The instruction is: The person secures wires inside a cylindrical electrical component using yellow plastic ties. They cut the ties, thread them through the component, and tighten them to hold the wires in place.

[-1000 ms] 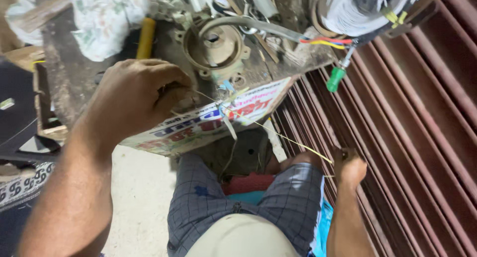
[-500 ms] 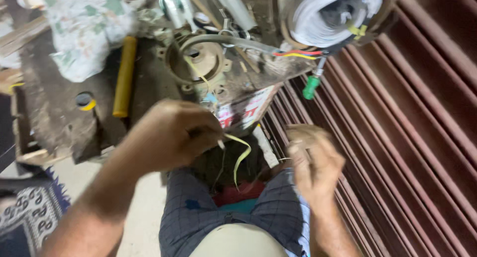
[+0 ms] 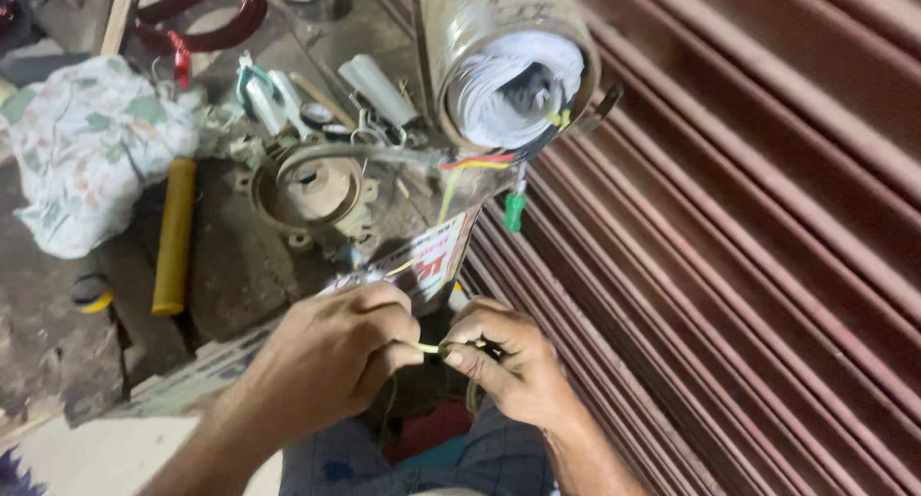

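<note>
Hands, left and right, pinching yellow wire (fingers closed)

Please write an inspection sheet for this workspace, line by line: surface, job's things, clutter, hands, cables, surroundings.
Surface: dark, dirty workbench, worn and stained.
Job's things: thin yellow sleeve pinched between both hands; round metal housing just beyond them.
Clutter: patterned cloth, yellow cylinder, copper wire coil, white plastic pieces.
Hands: left hand and right hand meet, fingers closed on the sleeve.
Cables: red and yellow wires leave the wound cylinder; a green-tipped lead hangs down.
Surroundings: ribbed reddish shutter on the right.
</note>
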